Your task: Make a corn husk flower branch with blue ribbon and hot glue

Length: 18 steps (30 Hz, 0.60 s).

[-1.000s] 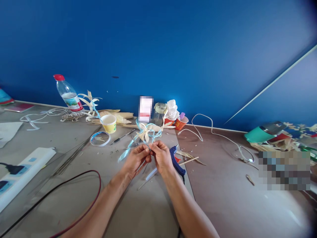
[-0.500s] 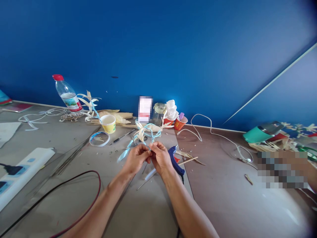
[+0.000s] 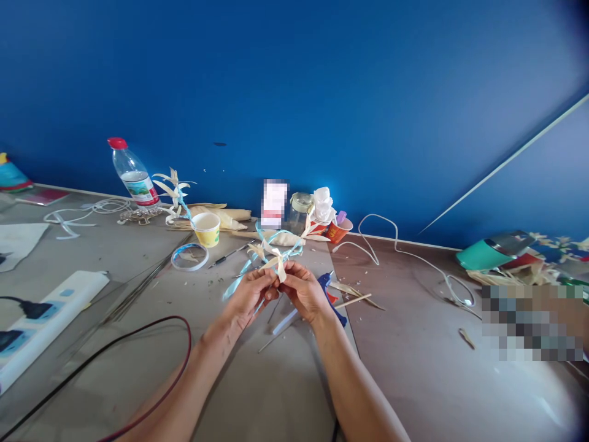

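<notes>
Both hands meet at the middle of the table around a handmade flower of pale dried husk petals (image 3: 279, 260) with light blue wrapped stems (image 3: 294, 250). My left hand (image 3: 254, 292) pinches it from the left, fingers closed near the petal base. My right hand (image 3: 301, 290) grips the same flower from the right, thumb and fingers pressed together. The exact spot between the fingertips is hidden. Just beside my right wrist lies a blue glue gun (image 3: 326, 283), partly covered by the hand. A thin wooden stick (image 3: 353, 301) rests to its right.
Behind are a yellow paper cup (image 3: 206, 231), a tape roll (image 3: 189, 266), a pen (image 3: 226, 256), a glass jar (image 3: 300, 215) and a water bottle (image 3: 135, 181). A power strip (image 3: 55, 334) and dark red cable (image 3: 188, 350) lie left. Right are a white cable (image 3: 421, 261) and teal container (image 3: 483, 250).
The flower has turned in my fingers, so a pale petal now hangs in front of the fingertips. My hands stay together. The whole view has shifted slightly.
</notes>
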Tool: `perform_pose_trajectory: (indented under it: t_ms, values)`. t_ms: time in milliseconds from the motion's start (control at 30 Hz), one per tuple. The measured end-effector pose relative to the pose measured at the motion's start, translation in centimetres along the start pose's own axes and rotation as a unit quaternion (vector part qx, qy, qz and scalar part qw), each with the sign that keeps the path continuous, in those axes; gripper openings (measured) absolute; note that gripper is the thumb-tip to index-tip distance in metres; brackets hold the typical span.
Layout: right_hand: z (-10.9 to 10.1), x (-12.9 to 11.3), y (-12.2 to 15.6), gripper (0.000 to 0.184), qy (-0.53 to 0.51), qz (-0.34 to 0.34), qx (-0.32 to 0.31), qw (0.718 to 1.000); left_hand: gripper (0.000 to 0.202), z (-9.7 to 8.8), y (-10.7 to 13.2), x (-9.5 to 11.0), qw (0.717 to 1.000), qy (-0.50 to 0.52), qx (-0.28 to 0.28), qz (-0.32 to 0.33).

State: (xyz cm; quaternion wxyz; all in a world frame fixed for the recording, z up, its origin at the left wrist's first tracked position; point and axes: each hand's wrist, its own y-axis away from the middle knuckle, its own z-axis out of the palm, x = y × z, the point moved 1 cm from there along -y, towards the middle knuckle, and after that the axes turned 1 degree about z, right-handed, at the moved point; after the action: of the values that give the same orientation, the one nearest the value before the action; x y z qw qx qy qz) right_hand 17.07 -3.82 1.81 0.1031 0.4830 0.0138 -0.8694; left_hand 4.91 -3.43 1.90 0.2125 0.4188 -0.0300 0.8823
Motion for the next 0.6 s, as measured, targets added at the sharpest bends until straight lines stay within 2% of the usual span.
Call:
perform_pose_trajectory:
  t_ms: [133, 233, 467, 600]
  values:
    - [-0.20, 0.22, -0.15, 0.017, 0.036, -0.027, 0.013, 0.999, 0.020, -0.02, -0.06, -0.33, 1.000, -0.026, -0.004, 0.011]
    - [-0.20, 0.16, -0.17, 0.019, 0.044, -0.042, 0.017, 0.998, 0.019, -0.16, -0.14, -0.66, 0.997, -0.056, -0.004, 0.049]
    - [-0.11, 0.01, -0.14, 0.017, 0.033, -0.044, 0.003, 0.998, 0.013, 0.05, 0.06, -0.44, 0.969, -0.211, 0.029, 0.125]
    - [-0.20, 0.10, -0.32, 0.017, 0.041, -0.051, 0.000, 0.998, 0.012, 0.31, 0.06, -0.51, 0.972, -0.184, 0.040, 0.138]
